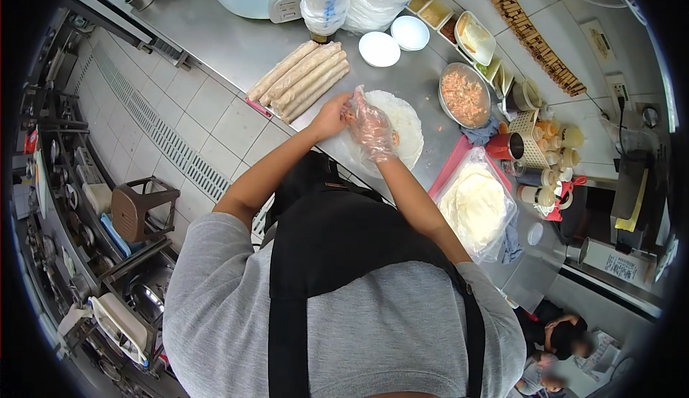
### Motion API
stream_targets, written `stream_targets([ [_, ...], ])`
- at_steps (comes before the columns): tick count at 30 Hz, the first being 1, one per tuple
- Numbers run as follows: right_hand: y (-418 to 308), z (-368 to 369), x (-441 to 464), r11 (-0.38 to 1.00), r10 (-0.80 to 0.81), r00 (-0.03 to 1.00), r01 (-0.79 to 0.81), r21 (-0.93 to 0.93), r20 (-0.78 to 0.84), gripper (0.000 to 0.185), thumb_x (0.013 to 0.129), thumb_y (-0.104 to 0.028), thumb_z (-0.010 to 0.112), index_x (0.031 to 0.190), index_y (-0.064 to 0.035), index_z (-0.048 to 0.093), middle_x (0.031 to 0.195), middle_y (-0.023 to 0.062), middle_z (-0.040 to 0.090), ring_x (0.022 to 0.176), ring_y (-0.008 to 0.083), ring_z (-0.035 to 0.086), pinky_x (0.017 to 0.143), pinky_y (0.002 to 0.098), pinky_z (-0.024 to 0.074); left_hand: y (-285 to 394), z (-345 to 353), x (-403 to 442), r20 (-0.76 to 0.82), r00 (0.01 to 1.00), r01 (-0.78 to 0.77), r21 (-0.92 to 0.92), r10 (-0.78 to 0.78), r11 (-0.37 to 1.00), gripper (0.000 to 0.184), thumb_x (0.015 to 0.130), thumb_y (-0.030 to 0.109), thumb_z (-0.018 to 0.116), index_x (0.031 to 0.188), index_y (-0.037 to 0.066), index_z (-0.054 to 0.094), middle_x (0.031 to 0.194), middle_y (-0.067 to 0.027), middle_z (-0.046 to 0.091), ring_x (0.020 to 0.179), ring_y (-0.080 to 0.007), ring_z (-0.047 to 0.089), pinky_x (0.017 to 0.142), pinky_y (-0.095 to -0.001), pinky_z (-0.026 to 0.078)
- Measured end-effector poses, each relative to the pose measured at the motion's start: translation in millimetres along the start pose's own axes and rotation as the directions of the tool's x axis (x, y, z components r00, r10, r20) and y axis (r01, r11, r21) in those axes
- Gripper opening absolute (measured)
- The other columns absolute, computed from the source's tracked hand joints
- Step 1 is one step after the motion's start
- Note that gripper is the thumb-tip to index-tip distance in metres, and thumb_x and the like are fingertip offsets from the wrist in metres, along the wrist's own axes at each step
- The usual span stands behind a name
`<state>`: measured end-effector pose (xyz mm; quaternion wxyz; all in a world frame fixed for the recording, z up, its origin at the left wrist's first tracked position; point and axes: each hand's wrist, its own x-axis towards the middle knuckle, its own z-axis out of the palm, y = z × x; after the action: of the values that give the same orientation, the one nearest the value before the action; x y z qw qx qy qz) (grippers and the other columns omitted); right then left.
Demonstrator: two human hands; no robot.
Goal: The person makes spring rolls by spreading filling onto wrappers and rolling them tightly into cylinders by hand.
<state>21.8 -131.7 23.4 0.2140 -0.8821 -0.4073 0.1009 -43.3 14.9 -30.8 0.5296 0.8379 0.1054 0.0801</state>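
Observation:
A round, thin white wrapper lies on the steel counter beneath my hands, with a little orange shredded filling on it. My right hand, in a clear plastic glove, is over the wrapper's left part, its fingers bent towards my other hand. Orange bits show at the gloved fingertips. My bare left hand is closed at the wrapper's left edge, its fingertips meeting the glove; what they grip is hidden. Several long pale rolls are stacked just beyond my left hand.
A metal bowl of orange shredded filling stands right of the wrapper. A plastic bag of stacked wrappers lies nearer. Two white bowls and a rice cooker are at the back. Sauce bottles crowd the right side.

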Motion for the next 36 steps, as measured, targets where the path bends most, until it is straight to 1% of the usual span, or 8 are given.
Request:
stream_targets([
  [3,-2,-8,-5,0.999,0.053,0.998,-0.053,-0.005,0.015,0.101,0.074,-0.021,0.079,0.154,-0.0034,0.019,0.101,0.0196,0.066,0.098,0.0377,0.063,0.086,0.0455,0.0497,4,-7,2,0.14,0.96,-0.265,0.18,0.242,0.947,0.061,0.068,-0.004,0.073,0.126,0.005,0.058,0.11,-0.0137,0.064,0.105,-0.0315,0.057,0.092,-0.0387,0.049],
  [9,43,1,-23,0.996,0.063,0.994,-0.069,0.061,0.088,0.108,0.07,-0.024,0.082,0.155,-0.0076,0.018,0.099,0.022,0.065,0.095,0.0377,0.062,0.086,0.0459,0.0503,20,-11,8,0.279,0.929,-0.339,0.382,0.243,0.86,0.051,0.063,0.017,0.084,0.112,0.013,0.069,0.112,-0.0042,0.066,0.108,-0.0281,0.051,0.098,-0.0392,0.042],
  [19,57,3,-37,0.988,0.128,0.992,-0.127,0.086,-0.01,0.1,0.081,-0.034,0.077,0.155,-0.005,0.015,0.102,0.0139,0.069,0.099,0.0349,0.063,0.09,0.0446,0.0493,18,4,28,0.369,0.891,-0.335,0.146,0.263,0.931,0.064,0.067,0.017,0.083,0.128,0.011,0.063,0.102,-0.0095,0.072,0.093,-0.0307,0.066,0.087,-0.04,0.051],
  [21,67,8,-39,0.986,0.129,0.991,-0.125,0.114,-0.027,0.101,0.081,-0.033,0.076,0.155,-0.0037,0.014,0.105,0.0133,0.069,0.1,0.0344,0.063,0.091,0.044,0.0489,22,7,31,0.453,0.886,-0.184,0.154,0.096,0.971,0.074,0.066,0.015,0.084,0.135,0.011,0.056,0.106,-0.0119,0.072,0.095,-0.0309,0.067,0.088,-0.0382,0.052],
  [25,90,7,-49,0.997,-0.042,0.998,0.045,0.057,-0.052,0.103,0.08,-0.03,0.077,0.154,-0.0004,0.013,0.113,0.0106,0.07,0.104,0.0332,0.061,0.093,0.0419,0.0485,26,7,33,0.503,0.859,-0.214,0.186,0.094,0.959,0.076,0.068,0.012,0.082,0.138,0.012,0.054,0.106,-0.0128,0.072,0.095,-0.0292,0.067,0.086,-0.0376,0.053],
  [27,85,-4,-56,0.996,-0.081,0.993,0.084,0.03,-0.091,0.104,0.079,-0.029,0.078,0.154,0.0002,0.012,0.113,0.0101,0.07,0.104,0.0329,0.062,0.093,0.0414,0.0485,29,6,30,0.478,0.841,-0.374,0.178,0.253,0.91,0.076,0.069,0.011,0.081,0.139,0.013,0.053,0.107,-0.0124,0.072,0.096,-0.0285,0.067,0.084,-0.0377,0.054],
  [34,100,-5,-86,0.998,-0.021,0.985,0.03,0.049,-0.17,0.098,0.078,-0.025,0.079,0.153,-0.0026,0.021,0.11,0.0122,0.07,0.103,0.0325,0.061,0.092,0.0422,0.048,30,26,31,0.544,0.822,-0.311,0.18,0.169,0.933,0.082,0.069,0.011,0.082,0.143,0.016,0.048,0.112,-0.0095,0.071,0.1,-0.0297,0.065,0.088,-0.039,0.053],
  [36,100,-12,-90,1.0,0.002,0.982,-0.008,-0.029,-0.19,0.098,0.078,-0.024,0.079,0.153,-0.0024,0.021,0.108,0.0121,0.071,0.103,0.0321,0.061,0.091,0.0419,0.0483,35,28,27,0.438,0.844,-0.407,0.146,0.31,0.902,0.084,0.071,0.01,0.081,0.146,0.017,0.044,0.111,-0.0104,0.071,0.099,-0.0295,0.066,0.087,-0.0396,0.053],
])
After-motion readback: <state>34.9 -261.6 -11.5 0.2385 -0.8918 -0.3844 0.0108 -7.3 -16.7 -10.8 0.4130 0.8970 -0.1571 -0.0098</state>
